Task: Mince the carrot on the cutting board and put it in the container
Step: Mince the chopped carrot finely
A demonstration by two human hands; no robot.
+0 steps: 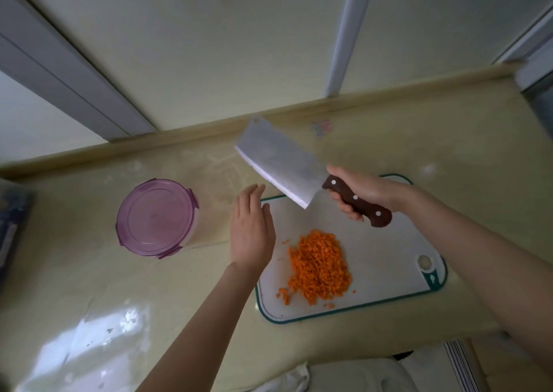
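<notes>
**Items on your surface, counted**

- One pale yellow surface (149, 287), carrying everything listed below.
- One white plastic cutting board with a teal rim (386, 242).
- One heap of minced orange carrot (318, 267) lying mid-board, with a few stray bits just beside it.
- One round clear container with a purple lid (155, 218), lid on, standing left of the board and apart from it.
- One steel cleaver with a dark wooden, three-rivet handle (278, 164), raised above the board.
- Two hands: your right hand (368, 192) wraps the cleaver handle; your left hand (251, 230) is flat with straight fingers, holding nothing, over the board's left edge.
</notes>
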